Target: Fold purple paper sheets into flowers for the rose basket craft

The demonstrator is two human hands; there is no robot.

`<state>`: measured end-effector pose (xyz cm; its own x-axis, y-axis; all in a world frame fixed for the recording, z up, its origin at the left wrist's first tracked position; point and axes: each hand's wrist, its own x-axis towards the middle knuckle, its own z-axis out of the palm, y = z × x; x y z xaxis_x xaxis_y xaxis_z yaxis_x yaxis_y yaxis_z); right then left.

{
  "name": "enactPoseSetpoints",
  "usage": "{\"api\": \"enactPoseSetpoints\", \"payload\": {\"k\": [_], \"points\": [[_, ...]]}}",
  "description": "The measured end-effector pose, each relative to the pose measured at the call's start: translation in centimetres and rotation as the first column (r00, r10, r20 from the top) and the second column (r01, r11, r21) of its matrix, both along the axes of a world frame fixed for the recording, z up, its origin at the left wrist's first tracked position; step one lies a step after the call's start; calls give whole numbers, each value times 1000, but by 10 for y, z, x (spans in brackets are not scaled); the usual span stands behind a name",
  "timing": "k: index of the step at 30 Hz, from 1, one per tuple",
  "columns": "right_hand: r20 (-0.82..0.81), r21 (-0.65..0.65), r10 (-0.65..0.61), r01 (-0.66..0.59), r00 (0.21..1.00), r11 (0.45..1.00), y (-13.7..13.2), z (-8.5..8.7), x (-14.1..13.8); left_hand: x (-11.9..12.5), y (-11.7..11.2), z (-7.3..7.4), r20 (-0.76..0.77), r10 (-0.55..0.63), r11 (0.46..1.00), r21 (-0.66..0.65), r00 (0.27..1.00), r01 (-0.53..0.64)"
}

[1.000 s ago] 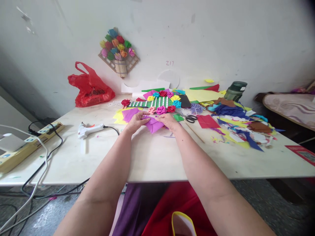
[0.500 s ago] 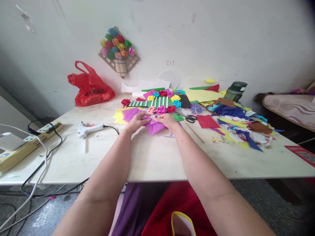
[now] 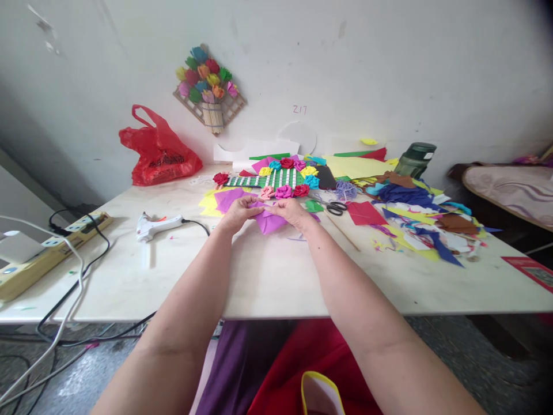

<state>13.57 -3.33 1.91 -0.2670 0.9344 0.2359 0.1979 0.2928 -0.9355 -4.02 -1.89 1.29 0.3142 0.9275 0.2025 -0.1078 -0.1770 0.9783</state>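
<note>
My left hand [image 3: 238, 211] and my right hand [image 3: 292, 211] meet over a folded piece of magenta paper [image 3: 268, 221] on the pale table [image 3: 268, 276]. Both hands pinch the paper's upper edge, fingertips almost touching each other. More magenta and yellow paper sheets [image 3: 220, 200] lie just behind my left hand. Beyond the hands lies a green and white woven strip ringed with small paper roses [image 3: 280, 178].
A white glue gun [image 3: 155, 226] with its cord lies to the left, near a power strip [image 3: 47, 253] and cables. A red plastic bag [image 3: 159, 151] sits by the wall. Scissors [image 3: 336, 207], a thin stick and a heap of paper scraps [image 3: 415, 213] lie right. A dark jar [image 3: 415, 160] stands behind.
Both hands stay on the magenta paper with only small finger shifts along its top edge. The view has drifted slightly.
</note>
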Motion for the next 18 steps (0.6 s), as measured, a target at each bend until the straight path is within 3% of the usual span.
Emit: {"api": "enactPoseSetpoints", "payload": {"k": [5, 18], "points": [[13, 18, -41, 40, 999, 999, 0, 0, -1, 1, -1, 0, -29, 6, 1000, 0, 1000, -6], [-1, -4, -5, 5, 1000, 1000, 0, 2, -1, 2, -2, 0, -33, 52, 998, 41, 998, -51]]}}
